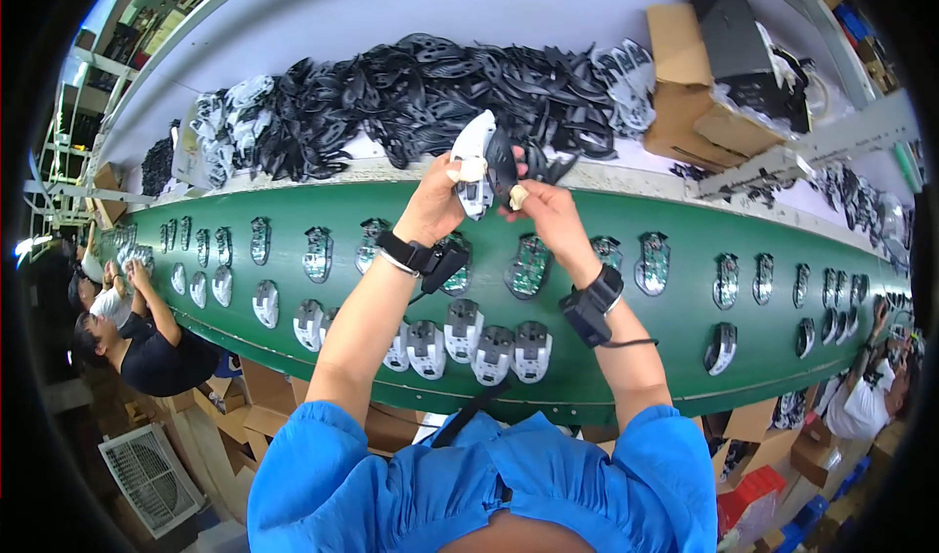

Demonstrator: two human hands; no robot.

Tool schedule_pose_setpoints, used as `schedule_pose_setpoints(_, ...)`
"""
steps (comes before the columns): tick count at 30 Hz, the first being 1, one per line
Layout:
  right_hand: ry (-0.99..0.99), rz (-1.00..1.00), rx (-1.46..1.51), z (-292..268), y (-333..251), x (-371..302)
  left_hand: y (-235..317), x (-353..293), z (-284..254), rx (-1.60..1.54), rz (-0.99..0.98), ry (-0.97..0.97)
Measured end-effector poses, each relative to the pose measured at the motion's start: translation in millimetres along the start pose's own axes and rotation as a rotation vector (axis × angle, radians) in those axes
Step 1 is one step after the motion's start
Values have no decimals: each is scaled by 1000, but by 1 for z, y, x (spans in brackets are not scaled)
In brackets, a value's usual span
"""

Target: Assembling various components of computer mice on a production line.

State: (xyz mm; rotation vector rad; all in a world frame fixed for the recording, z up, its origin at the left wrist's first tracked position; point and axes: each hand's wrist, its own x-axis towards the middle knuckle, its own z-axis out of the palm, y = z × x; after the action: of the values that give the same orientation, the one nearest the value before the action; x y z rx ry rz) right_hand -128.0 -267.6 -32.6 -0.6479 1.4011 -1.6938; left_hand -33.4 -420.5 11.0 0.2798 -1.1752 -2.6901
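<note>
Over the far edge of the green belt, my left hand (437, 199) is closed on a white-and-grey computer mouse shell (473, 142), held upright. A pale finger cot covers a fingertip there. My right hand (551, 217), also wearing a finger cot, grips a black curved mouse side piece (502, 165) directly beside the shell. The two parts look to be touching, though my fingers hide where they meet. Below my hands, a row of mouse bases with green circuit boards (529, 265) lies on the belt. Grey mouse shells (463, 330) cluster nearer to me.
A large heap of black plastic mouse parts (421, 88) covers the shelf behind the belt (675, 343). At its right stands an open cardboard box (682, 88). A metal post (812, 147) crosses on the right. Another person (161, 343) works at the left.
</note>
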Motion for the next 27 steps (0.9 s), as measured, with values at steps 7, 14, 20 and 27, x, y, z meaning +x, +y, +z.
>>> schedule_pose_setpoints(7, 631, -397, -573, 3, -57, -71, -33, -23, 58, 40, -69, -51)
schedule_pose_setpoints(14, 630, -225, -257, -36, -49, -120, -59, -43, 102, 153, -116, 39)
schedule_pose_setpoints(20, 501, -181, -7, -23, -86, -151, -71, -44, 112, 205, -127, 144)
schedule_pose_setpoints(27, 530, -167, -403, -4, -91, -144, -82, -49, 121, 169, -104, 159)
